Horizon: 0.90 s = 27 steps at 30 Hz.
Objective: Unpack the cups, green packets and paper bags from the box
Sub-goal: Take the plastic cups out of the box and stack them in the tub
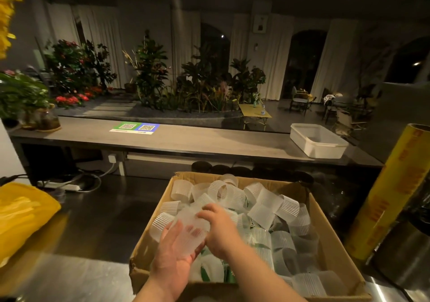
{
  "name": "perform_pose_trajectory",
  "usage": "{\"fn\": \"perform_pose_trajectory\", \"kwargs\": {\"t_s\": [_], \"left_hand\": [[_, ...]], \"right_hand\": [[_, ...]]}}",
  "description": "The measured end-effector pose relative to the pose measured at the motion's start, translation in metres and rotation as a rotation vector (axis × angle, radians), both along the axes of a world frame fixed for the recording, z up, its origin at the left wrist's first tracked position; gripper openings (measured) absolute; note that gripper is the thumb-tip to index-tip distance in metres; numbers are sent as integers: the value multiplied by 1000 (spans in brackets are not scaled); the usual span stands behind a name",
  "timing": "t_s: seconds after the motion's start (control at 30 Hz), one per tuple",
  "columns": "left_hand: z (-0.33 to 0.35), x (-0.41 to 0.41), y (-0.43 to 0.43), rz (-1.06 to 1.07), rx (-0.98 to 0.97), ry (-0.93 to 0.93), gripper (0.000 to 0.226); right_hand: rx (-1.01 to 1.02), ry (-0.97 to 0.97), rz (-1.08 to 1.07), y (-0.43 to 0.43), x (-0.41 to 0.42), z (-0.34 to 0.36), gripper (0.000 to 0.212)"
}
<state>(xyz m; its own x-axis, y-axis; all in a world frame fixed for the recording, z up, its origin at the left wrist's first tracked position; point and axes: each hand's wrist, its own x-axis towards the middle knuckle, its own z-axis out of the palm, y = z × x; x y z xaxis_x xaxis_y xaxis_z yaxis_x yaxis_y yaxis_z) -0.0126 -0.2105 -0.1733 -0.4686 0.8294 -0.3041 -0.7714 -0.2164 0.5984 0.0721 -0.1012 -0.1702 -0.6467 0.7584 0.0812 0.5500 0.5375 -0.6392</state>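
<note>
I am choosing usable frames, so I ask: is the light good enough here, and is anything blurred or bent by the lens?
Head view: dim, the room behind nearly dark; the box and ribbed cups are lit and readable. Head view: the wide lens bows the counter and leans the yellow roll. Head view: the cup held between left hand and right hand is slightly smeared.
</note>
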Motion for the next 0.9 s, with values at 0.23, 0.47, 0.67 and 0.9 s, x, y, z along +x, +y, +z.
{"fn": "perform_pose_trajectory", "kwargs": {"t_s": [0.23, 0.47, 0.67, 0.9], "left_hand": [[-2, -2, 5, -42, -46, 112, 58], [-2, 3, 10, -136, -150, 283, 63], [-1, 6, 10, -207, -164, 348, 58], [3, 6, 11, -199, -159, 329, 57]], "right_hand": [[-140, 570, -292, 2, 32, -1, 17], [-181, 369, -41, -15, 62, 11, 7], [-304, 458, -104, -25, 53, 4, 49], [-269, 168, 138, -40, 55, 0, 65]]}}
